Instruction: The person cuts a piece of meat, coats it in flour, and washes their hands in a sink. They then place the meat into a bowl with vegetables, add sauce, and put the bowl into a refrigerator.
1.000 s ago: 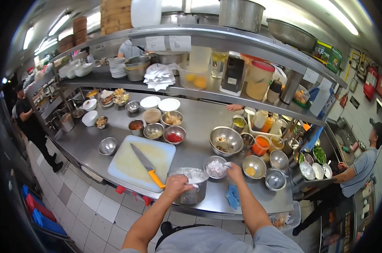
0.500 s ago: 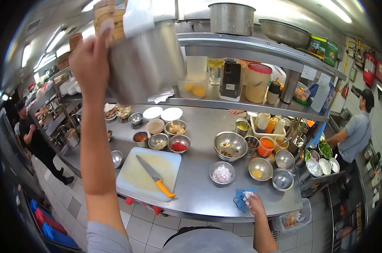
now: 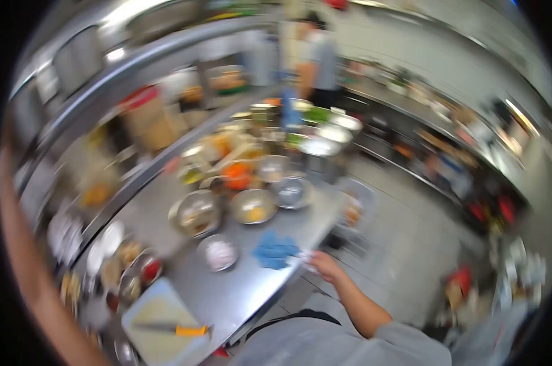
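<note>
One blue cloth (image 3: 275, 250) lies on the desk (image 3: 239, 293) edge, touching the right hand (image 3: 323, 265) at its left; fingers' grip too blurred to tell.

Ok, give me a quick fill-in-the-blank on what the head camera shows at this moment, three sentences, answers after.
1. The right hand rests at the counter's edge beside a crumpled cloth coloured ____.
2. The knife on the white cutting board has a handle coloured ____.
3. The small bowl just left of the cloth is made of ____.

Missing words: blue; orange; metal
</note>
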Demonstrator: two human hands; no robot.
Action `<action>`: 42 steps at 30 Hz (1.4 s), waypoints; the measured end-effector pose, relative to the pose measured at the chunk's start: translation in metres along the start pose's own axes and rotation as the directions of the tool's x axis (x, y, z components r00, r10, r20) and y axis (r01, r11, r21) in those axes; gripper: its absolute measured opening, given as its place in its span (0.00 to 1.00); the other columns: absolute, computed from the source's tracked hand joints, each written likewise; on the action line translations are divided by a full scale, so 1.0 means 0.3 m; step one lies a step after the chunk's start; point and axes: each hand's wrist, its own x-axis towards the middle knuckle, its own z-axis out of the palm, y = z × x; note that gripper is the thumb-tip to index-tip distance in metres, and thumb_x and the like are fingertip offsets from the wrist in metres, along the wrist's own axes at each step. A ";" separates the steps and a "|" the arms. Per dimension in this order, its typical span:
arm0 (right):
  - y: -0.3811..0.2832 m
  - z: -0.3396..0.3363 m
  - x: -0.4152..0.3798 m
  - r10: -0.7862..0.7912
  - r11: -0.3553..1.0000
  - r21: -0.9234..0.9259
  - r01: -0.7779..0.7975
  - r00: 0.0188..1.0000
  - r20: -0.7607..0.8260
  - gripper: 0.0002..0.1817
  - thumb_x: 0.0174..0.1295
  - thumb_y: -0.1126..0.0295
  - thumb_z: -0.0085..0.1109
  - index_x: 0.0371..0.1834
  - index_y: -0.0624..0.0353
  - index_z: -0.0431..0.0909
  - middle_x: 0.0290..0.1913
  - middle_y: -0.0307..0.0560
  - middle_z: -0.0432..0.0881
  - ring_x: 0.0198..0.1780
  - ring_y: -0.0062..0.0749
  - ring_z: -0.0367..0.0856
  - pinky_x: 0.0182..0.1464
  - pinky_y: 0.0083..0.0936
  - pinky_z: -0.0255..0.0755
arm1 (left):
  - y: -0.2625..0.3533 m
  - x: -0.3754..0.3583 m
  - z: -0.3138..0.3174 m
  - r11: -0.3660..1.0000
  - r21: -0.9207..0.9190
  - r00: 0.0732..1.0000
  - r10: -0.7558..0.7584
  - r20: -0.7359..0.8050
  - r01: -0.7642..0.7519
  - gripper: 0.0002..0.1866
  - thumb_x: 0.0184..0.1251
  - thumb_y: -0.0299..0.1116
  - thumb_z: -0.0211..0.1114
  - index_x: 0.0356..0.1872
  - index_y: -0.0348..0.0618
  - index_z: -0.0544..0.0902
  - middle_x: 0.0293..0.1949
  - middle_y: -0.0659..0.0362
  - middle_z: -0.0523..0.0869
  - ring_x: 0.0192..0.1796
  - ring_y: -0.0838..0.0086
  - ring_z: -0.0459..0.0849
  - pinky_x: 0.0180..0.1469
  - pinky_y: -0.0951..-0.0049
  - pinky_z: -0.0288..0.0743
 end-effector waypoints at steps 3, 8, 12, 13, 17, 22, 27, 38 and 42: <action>-0.015 -0.049 -0.109 0.042 0.999 -0.015 -0.044 0.989 -0.140 0.12 0.64 0.67 0.54 0.49 0.51 0.81 0.30 0.29 0.76 0.28 0.13 0.68 0.25 0.15 0.59 | 0.227 -0.084 -0.045 0.946 -0.188 0.961 -0.240 0.139 0.263 0.14 0.71 0.38 0.52 0.54 0.50 0.77 0.43 0.57 0.82 0.41 0.67 0.81 0.35 0.64 0.75; 0.045 -0.143 -0.185 0.067 0.994 -0.074 -0.082 0.980 -0.185 0.12 0.64 0.67 0.52 0.48 0.51 0.81 0.29 0.30 0.75 0.25 0.12 0.65 0.22 0.14 0.55 | 0.489 -0.339 -0.225 0.826 -0.319 0.884 -0.412 0.222 0.465 0.17 0.73 0.41 0.51 0.59 0.53 0.74 0.40 0.60 0.80 0.37 0.71 0.78 0.31 0.69 0.72; 0.051 -0.211 -0.226 0.079 0.996 -0.016 -0.083 0.978 -0.195 0.12 0.65 0.67 0.51 0.49 0.51 0.79 0.28 0.30 0.74 0.24 0.12 0.63 0.22 0.14 0.53 | 0.721 -0.687 -0.502 0.601 -0.407 0.724 -0.612 0.319 0.688 0.18 0.74 0.44 0.50 0.62 0.57 0.71 0.39 0.63 0.78 0.34 0.75 0.76 0.28 0.73 0.70; 0.051 -0.228 -0.234 0.092 0.995 -0.024 -0.099 0.972 -0.217 0.12 0.65 0.66 0.51 0.49 0.51 0.79 0.29 0.30 0.74 0.24 0.12 0.63 0.22 0.14 0.52 | 0.796 -0.796 -0.564 0.516 -0.403 0.650 -0.665 0.369 0.756 0.19 0.74 0.44 0.50 0.63 0.57 0.70 0.38 0.64 0.77 0.33 0.76 0.75 0.27 0.73 0.69; 0.052 -0.286 -0.222 0.189 0.977 -0.062 -0.204 0.963 -0.192 0.12 0.66 0.65 0.51 0.49 0.50 0.79 0.29 0.30 0.74 0.24 0.12 0.63 0.22 0.14 0.53 | 1.156 -1.347 -0.828 0.013 -0.193 0.150 -0.685 0.713 0.981 0.21 0.76 0.47 0.49 0.66 0.60 0.68 0.36 0.67 0.76 0.30 0.80 0.73 0.24 0.77 0.67; 0.037 -0.354 -0.150 0.247 0.943 -0.171 -0.285 0.945 -0.213 0.13 0.61 0.64 0.54 0.48 0.48 0.79 0.34 0.32 0.79 0.31 0.15 0.71 0.27 0.19 0.62 | 1.729 -1.939 -1.200 -0.751 0.428 -0.475 0.173 0.863 0.503 0.23 0.76 0.53 0.49 0.67 0.62 0.68 0.29 0.70 0.71 0.21 0.84 0.67 0.17 0.83 0.61; -0.031 -0.333 0.033 0.275 0.937 -0.228 -0.266 0.961 0.006 0.14 0.65 0.72 0.52 0.53 0.56 0.79 0.28 0.31 0.76 0.23 0.12 0.68 0.19 0.13 0.58 | 1.893 -1.600 -1.172 -0.734 0.535 -0.637 0.182 0.749 0.419 0.16 0.77 0.54 0.46 0.56 0.63 0.72 0.17 0.71 0.60 0.15 0.83 0.56 0.15 0.81 0.47; 0.106 -0.290 0.002 0.468 0.857 -0.256 -0.446 0.883 0.028 0.14 0.65 0.74 0.50 0.52 0.55 0.78 0.28 0.34 0.76 0.22 0.15 0.68 0.20 0.15 0.59 | 1.993 -1.614 -0.820 -0.230 0.674 -0.649 0.182 0.738 0.702 0.28 0.68 0.57 0.54 0.19 0.42 0.75 0.14 0.62 0.71 0.13 0.76 0.65 0.15 0.70 0.55; 0.213 -0.310 -0.126 0.502 0.839 -0.245 -0.485 0.865 0.008 0.15 0.65 0.74 0.49 0.53 0.56 0.78 0.28 0.35 0.76 0.22 0.17 0.69 0.19 0.17 0.60 | 1.998 -1.604 -0.860 -0.388 0.768 -0.634 0.435 0.640 0.509 0.22 0.67 0.47 0.55 0.24 0.36 0.79 0.18 0.58 0.76 0.14 0.75 0.68 0.15 0.67 0.57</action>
